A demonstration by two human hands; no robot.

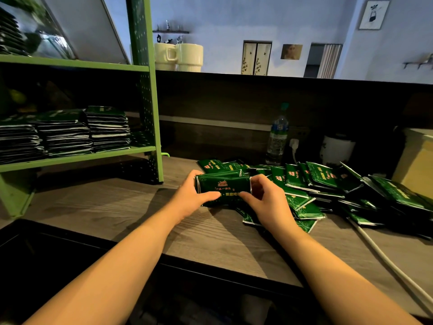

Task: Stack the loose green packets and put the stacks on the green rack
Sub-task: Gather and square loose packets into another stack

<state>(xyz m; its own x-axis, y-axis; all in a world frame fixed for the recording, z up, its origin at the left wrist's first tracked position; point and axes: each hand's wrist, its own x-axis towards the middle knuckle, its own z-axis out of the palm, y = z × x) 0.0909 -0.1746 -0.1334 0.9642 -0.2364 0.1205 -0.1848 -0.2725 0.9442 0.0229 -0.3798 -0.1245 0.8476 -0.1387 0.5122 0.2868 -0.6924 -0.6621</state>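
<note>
Fingers [212, 195] round crosswise, level stack [222, 185]

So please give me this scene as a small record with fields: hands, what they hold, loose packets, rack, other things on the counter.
left hand: left hand grips the left end of the held stack
right hand: right hand grips its right end
loose packets: loose packets lie scattered on the counter, right of the hands
rack: green rack, three finished stacks on its lower shelf
other: water bottle, white cable
</note>
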